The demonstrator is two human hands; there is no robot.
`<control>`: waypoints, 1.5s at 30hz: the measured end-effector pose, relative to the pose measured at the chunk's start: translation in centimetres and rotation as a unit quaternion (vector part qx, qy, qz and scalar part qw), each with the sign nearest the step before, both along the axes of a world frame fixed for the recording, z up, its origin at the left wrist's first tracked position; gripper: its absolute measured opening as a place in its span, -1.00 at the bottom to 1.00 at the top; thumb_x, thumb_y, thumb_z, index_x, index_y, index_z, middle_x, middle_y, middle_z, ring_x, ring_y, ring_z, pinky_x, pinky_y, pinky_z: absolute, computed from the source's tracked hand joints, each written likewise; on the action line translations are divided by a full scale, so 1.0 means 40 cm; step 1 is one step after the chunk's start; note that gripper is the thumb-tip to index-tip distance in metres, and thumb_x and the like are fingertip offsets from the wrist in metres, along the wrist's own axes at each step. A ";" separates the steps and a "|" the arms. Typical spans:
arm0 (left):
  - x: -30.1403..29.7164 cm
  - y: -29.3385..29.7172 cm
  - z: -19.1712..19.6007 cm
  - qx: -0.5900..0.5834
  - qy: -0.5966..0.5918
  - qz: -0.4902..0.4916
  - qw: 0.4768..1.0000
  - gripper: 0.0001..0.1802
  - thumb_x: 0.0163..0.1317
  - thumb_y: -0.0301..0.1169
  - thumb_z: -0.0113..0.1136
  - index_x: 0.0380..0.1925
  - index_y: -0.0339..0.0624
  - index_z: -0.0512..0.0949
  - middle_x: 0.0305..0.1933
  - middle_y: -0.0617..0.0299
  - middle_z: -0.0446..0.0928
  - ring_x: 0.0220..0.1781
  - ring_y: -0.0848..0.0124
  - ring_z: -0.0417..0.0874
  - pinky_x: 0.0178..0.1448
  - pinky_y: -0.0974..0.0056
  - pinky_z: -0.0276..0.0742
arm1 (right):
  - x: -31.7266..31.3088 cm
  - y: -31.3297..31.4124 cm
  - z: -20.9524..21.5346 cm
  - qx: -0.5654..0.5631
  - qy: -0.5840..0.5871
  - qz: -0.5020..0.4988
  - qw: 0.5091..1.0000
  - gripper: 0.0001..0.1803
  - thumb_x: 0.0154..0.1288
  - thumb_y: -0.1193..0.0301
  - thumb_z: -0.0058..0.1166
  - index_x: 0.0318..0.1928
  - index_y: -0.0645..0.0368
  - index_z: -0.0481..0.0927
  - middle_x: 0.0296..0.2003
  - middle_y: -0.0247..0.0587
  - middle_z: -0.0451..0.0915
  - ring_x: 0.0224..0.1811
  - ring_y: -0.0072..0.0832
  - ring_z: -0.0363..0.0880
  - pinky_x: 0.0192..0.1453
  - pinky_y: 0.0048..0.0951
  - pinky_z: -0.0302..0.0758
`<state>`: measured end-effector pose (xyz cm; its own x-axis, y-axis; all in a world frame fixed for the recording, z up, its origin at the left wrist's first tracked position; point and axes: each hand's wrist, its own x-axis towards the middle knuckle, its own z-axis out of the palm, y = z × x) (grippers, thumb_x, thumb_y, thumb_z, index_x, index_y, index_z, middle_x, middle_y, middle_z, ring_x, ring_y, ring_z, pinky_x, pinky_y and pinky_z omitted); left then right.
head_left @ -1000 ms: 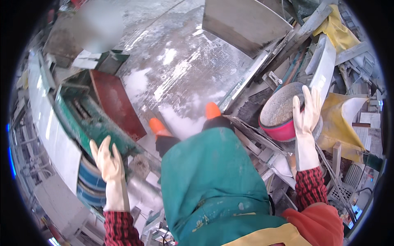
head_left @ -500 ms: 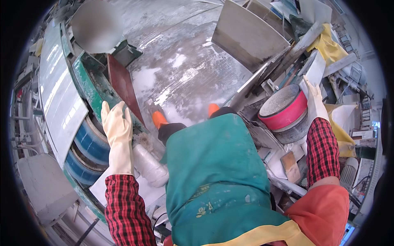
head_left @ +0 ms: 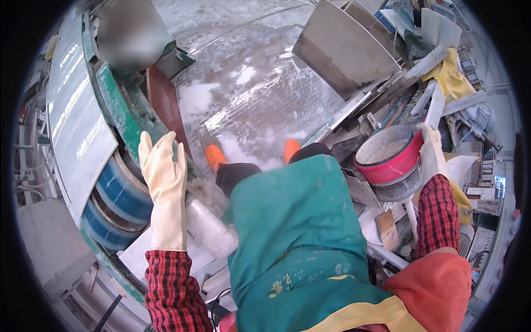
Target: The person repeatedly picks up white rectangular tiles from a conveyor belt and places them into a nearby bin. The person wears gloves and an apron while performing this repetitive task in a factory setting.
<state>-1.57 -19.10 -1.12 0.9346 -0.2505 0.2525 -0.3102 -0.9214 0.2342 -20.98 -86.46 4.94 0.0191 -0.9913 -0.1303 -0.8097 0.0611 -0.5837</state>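
The pink-banded wheel lies just left of our nearer right hand, whose clasp we cannot tell; our left hand's fingers spread apart.

Cloth apron, matt rubbery left glove and glossy slab left of it, smooth red ring right, shiny floor above.
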 end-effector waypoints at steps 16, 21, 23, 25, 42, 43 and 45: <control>-0.111 -0.095 0.139 -0.736 0.252 -0.005 0.628 -0.34 0.51 -0.29 0.16 0.48 -0.33 0.20 0.44 -0.01 0.40 0.30 0.19 0.59 0.38 0.14 0.54 | 0.224 0.660 0.190 0.170 -0.314 0.566 0.743 -0.16 -0.07 0.48 0.39 0.36 0.11 0.53 0.24 -0.26 0.59 0.18 -0.42 0.56 0.26 -0.48 0.41; -0.199 0.006 0.238 -0.850 0.268 0.054 0.450 -0.36 0.55 -0.17 0.06 0.46 -0.32 0.22 0.48 -0.05 0.34 0.33 0.05 0.56 0.46 -0.01 0.48 | 0.391 1.041 0.187 0.120 -0.298 0.846 0.426 -0.18 -0.23 0.42 0.51 0.22 0.07 0.62 0.22 -0.08 0.55 0.32 -0.26 0.47 0.40 -0.21 0.42; -0.221 0.099 0.219 -0.867 0.203 0.052 0.452 -0.46 0.55 -0.26 0.03 0.40 -0.30 0.28 0.42 -0.07 0.41 0.34 0.04 0.55 0.44 -0.04 0.50 | 0.418 1.211 0.223 -0.064 -0.213 0.920 0.323 -0.24 -0.30 0.41 0.48 0.12 0.03 0.67 0.19 -0.07 0.58 0.20 -0.09 0.56 0.32 -0.12 0.52; -0.255 0.184 0.205 -0.894 0.117 0.138 0.409 -0.57 0.54 -0.43 -0.08 0.33 -0.34 0.31 0.32 -0.09 0.48 0.30 0.03 0.58 0.43 -0.09 0.55 | 0.429 1.367 0.253 -0.207 -0.106 0.948 0.218 -0.34 -0.23 0.41 0.43 0.06 -0.08 0.67 0.19 -0.21 0.58 0.10 -0.10 0.58 0.21 -0.09 0.59; -0.105 0.388 0.015 -0.882 -0.010 0.307 0.358 -0.53 0.53 -0.59 -0.18 0.39 -0.25 0.14 0.39 -0.15 0.32 0.40 -0.09 0.46 0.42 -0.35 0.51 | 0.478 1.556 -0.144 -0.113 -0.222 0.796 0.552 -0.46 0.20 0.10 0.30 0.11 0.14 0.63 0.04 -0.06 0.68 0.07 -0.11 0.60 0.26 -0.13 0.43; -0.100 0.389 0.014 -0.884 -0.013 0.304 0.355 -0.53 0.52 -0.60 -0.18 0.40 -0.25 0.13 0.40 -0.15 0.32 0.41 -0.09 0.46 0.42 -0.36 0.50 | 0.488 1.563 -0.133 -0.117 -0.215 0.794 0.556 -0.43 0.23 0.07 0.28 0.13 0.17 0.63 0.09 -0.03 0.67 0.11 -0.11 0.59 0.32 -0.11 0.41; -0.093 0.392 0.012 -0.882 -0.010 0.305 0.359 -0.52 0.52 -0.59 -0.15 0.40 -0.26 0.11 0.40 -0.15 0.31 0.41 -0.08 0.46 0.44 -0.34 0.49 | 0.507 1.573 -0.109 -0.101 -0.190 0.808 0.548 -0.46 0.22 0.07 0.29 0.08 0.16 0.65 0.01 -0.05 0.70 0.06 -0.11 0.61 0.25 -0.12 0.43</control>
